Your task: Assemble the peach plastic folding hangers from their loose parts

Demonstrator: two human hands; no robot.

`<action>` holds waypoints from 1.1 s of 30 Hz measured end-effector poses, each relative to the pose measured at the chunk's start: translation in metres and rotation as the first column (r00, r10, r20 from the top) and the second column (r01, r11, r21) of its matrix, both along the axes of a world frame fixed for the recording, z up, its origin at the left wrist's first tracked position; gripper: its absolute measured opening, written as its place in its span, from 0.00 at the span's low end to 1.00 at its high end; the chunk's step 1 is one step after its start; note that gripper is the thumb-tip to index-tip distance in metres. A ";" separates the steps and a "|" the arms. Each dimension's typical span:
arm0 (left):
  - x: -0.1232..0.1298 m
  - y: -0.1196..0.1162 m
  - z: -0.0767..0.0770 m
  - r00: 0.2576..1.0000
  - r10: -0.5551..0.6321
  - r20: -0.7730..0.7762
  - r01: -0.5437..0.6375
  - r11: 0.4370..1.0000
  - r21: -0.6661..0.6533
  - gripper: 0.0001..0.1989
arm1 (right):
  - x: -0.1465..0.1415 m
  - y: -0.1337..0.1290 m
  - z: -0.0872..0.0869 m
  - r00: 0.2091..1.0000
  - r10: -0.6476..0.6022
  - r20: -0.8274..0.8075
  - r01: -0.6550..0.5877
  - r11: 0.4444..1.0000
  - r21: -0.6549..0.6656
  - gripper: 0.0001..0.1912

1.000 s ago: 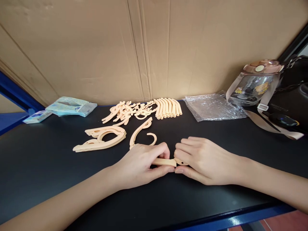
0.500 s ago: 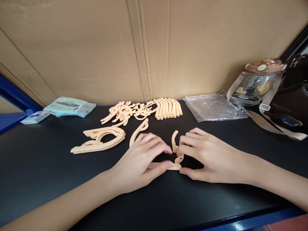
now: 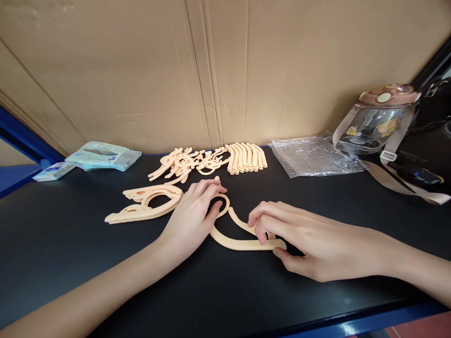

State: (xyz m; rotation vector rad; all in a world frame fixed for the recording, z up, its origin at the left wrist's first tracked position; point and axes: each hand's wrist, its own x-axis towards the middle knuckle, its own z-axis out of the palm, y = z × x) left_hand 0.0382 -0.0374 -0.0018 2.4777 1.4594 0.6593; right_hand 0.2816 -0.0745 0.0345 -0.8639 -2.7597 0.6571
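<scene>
A beige plastic folding hanger lies on the black table between my hands, its curved arm stretching right from a round middle ring. My left hand is closed over the ring's left side, hiding the other arm. At the far end of the curved arm, my right hand has its thumb and fingers around the tip. A thinner curved piece runs above that arm, its right end hidden behind the right fingers. Left of my left hand rest several stacked folded hangers.
Behind are a jumbled pile of small beige parts and a row of curved arms. A clear plastic bag, a strapped water bottle and a black bag sit right. Tissue packs lie left, before the cardboard wall.
My left hand has moved left and back onto the hanger's ring. My right hand has shifted slightly right and nearer. The short curved piece now slants above the long arm.
</scene>
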 end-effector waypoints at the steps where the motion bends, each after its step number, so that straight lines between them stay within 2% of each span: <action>1: 0.000 0.000 0.000 1.000 -0.002 -0.001 0.002 1.000 0.002 0.11 | 0.000 -0.001 0.000 1.000 0.014 0.004 -0.014 1.000 0.007 0.20; 6: 0.000 0.000 0.003 0.997 -0.037 0.064 0.039 0.999 -0.034 0.12 | 0.002 0.004 -0.007 0.998 0.044 0.040 -0.049 0.990 0.135 0.28; 9: 0.001 -0.001 0.004 0.991 -0.108 0.078 0.113 0.992 -0.064 0.20 | 0.003 0.012 -0.013 0.999 -0.020 0.026 0.013 0.970 0.241 0.28; 12: 0.001 -0.004 0.005 0.985 -0.165 0.049 0.168 0.985 -0.047 0.28 | 0.004 0.020 -0.019 0.992 -0.125 -0.015 0.121 0.924 0.363 0.19; 15: 0.002 -0.007 0.008 0.975 -0.220 0.029 0.221 0.975 -0.036 0.29 | 0.006 0.023 -0.021 0.958 -0.281 -0.052 0.271 0.839 0.472 0.07; 18: 0.003 -0.010 0.011 0.950 -0.311 0.026 0.312 0.949 -0.045 0.30 | 0.006 0.022 -0.019 0.918 -0.393 -0.049 0.364 0.788 0.497 0.05; 22: 0.003 -0.011 0.012 0.914 -0.406 0.019 0.407 0.911 -0.071 0.29 | 0.003 0.017 -0.014 0.931 -0.360 -0.056 0.345 0.821 0.456 0.11; 26: 0.004 -0.012 0.012 0.908 -0.419 0.002 0.417 0.901 -0.119 0.29 | 0.002 0.014 -0.011 0.962 -0.258 -0.093 0.274 0.879 0.390 0.11; 30: 0.003 -0.012 0.014 0.895 -0.445 0.029 0.445 0.885 -0.136 0.33 | 0.005 0.016 -0.012 0.964 -0.243 -0.104 0.264 0.905 0.333 0.13; 33: 0.003 -0.012 0.014 0.889 -0.457 0.042 0.457 0.874 -0.166 0.36 | 0.006 0.018 -0.011 0.977 -0.184 -0.112 0.208 0.939 0.274 0.13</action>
